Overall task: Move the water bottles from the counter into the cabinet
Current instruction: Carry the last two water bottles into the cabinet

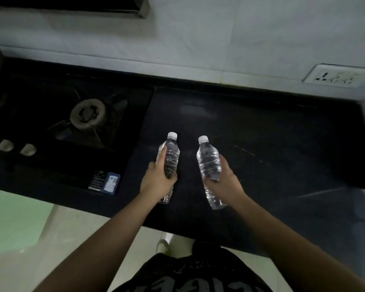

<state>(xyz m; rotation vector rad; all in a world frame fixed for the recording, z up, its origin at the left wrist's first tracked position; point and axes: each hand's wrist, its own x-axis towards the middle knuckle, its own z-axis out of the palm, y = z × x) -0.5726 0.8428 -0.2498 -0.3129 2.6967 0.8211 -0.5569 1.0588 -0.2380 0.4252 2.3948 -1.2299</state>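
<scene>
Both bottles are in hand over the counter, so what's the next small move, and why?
Probably lift both clear and turn toward the cabinet, which isn't in view. The left hand grips one bottle, the right hand the other bottle, both capped.

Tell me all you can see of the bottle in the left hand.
The left bottle is clear, thin ribbed plastic with a white screw cap, shut, and no label that shows. It looks full of water. It leans cap-away over the dark counter, right of the stove. The left hand grips its lower half, index finger laid along its side.
</scene>
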